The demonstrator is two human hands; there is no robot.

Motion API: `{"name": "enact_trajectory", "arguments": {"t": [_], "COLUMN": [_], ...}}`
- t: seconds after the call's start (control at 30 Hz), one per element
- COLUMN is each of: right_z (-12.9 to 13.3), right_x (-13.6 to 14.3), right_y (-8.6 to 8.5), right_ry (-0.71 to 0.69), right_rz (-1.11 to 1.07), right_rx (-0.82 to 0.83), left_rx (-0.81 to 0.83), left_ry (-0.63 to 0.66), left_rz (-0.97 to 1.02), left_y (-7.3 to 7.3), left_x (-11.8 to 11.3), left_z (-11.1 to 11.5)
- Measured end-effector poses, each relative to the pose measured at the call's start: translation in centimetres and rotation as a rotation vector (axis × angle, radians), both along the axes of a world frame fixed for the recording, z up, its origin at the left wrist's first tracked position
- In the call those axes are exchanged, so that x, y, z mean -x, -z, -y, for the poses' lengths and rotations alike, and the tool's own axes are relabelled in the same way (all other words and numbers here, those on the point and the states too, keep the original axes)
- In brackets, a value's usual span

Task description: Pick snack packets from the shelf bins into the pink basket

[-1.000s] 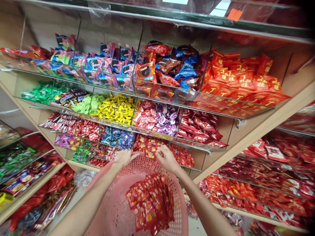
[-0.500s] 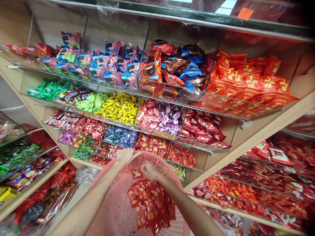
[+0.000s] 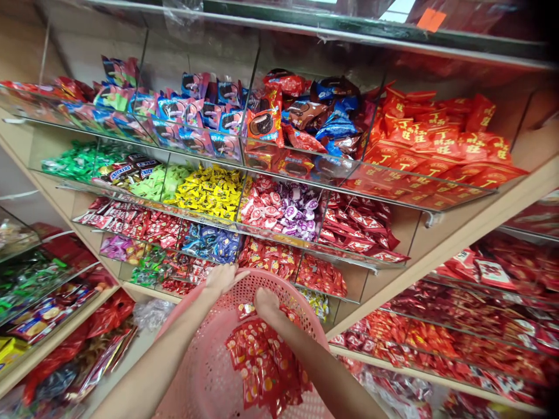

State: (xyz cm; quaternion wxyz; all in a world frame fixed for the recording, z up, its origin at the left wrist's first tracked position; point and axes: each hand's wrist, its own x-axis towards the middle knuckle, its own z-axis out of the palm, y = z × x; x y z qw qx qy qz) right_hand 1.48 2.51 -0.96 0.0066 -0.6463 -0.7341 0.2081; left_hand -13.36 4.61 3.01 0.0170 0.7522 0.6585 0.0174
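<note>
A pink perforated plastic basket [image 3: 205,326] stands below the shelves, tilted toward me. My left hand [image 3: 222,279] is closed over its far rim. Inside the basket, near the far wall, my right hand [image 3: 267,301] is curled, knuckles up, and its fingertips are hidden. A small red candy packet [image 3: 246,311] with an orange print shows at its fingers. Below the right hand and wrist lies a pile of similar red packets [image 3: 262,366] on the basket's floor, partly covered by my right forearm.
Tiered shelves with clear dividers hold yellow-wrapped candies [image 3: 210,192], purple-wrapped candies [image 3: 301,212], red snack bags [image 3: 437,139] and cookie packs [image 3: 264,123]. Just beyond the basket rim is a bin of red packets [image 3: 271,256]. Another candy rack [image 3: 463,326] stands at right; plastic bags [image 3: 152,314] lie at left.
My right hand has shifted slightly right and turned, and more red packets show beside its wrist. The left hand stays on the rim. The view has moved a little.
</note>
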Motion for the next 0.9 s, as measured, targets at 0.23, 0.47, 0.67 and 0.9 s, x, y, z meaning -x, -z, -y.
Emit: {"name": "enact_trajectory", "arguments": {"t": [0.23,0.47,0.67,0.9], "right_z": [-0.9,-3.1,-3.6,-4.1], "right_x": [-3.9,-7.4,-7.7,-8.6], "right_y": [-4.9,-6.7,-6.2,-8.3], "right_ry": [-0.052,-0.141,-0.218,-0.293], "right_rz": [0.084,0.355,0.368,0.321], "right_rx": [-0.330,-0.614,-0.570,-0.514], "left_rx": [-0.005,0.030,0.034,0.026], "left_ry": [-0.009,-0.024,-0.024,-0.021], "left_rz": [-0.002,0.017,0.016,0.021], "left_y": [0.0,-0.4,-0.4,-0.1], "left_x": [0.0,-0.1,-0.2,-0.1], "left_z": [0.0,0.2,0.2,0.1]}}
